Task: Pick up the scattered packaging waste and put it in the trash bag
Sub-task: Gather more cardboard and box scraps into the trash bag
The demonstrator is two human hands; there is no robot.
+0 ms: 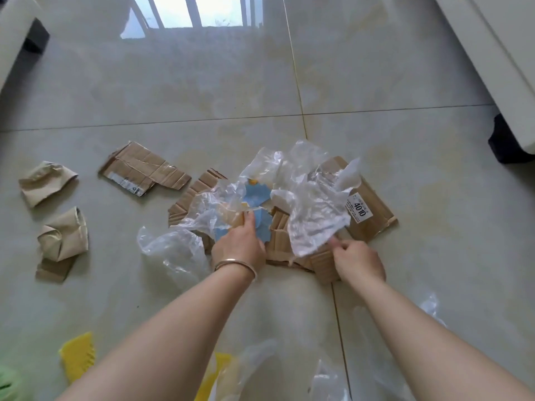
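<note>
Heap of packaging waste, centre of the frame, on a glossy tiled floor point(260, 91). Crumpled clear plastic sheet point(312, 204) on top, spread over torn cardboard pieces point(282, 238); blue paper scrap point(257, 195) showing through the middle of the heap.

Left hand point(240, 244): lower centre, fingers curled over the near edge of the heap, gripping cardboard and blue paper together under a fold of plastic. Metal bangle point(236, 264) on the wrist.

Right hand point(359, 259): just right of the left, fingers drawn together and pinching the near corner of the clear plastic sheet; the fingertips are partly hidden, so the exact hold is hard to read.

Flat cardboard panel point(373, 209) with a white label point(359, 207) reading "4010": right side of the heap, under the plastic.

Second wad of clear plastic point(170, 250): on the floor, just left of the left wrist.

Flattened cardboard piece point(142, 169): left of the heap, apart from it.

Two crumpled brown paper pieces: far left, one point(46, 180) above the other point(62, 235).

Yellow scraps point(78, 354): lower left corner area. More clear plastic point(327, 383): bottom edge, between the forearms.

White furniture point(492, 53): upper right corner.
</note>
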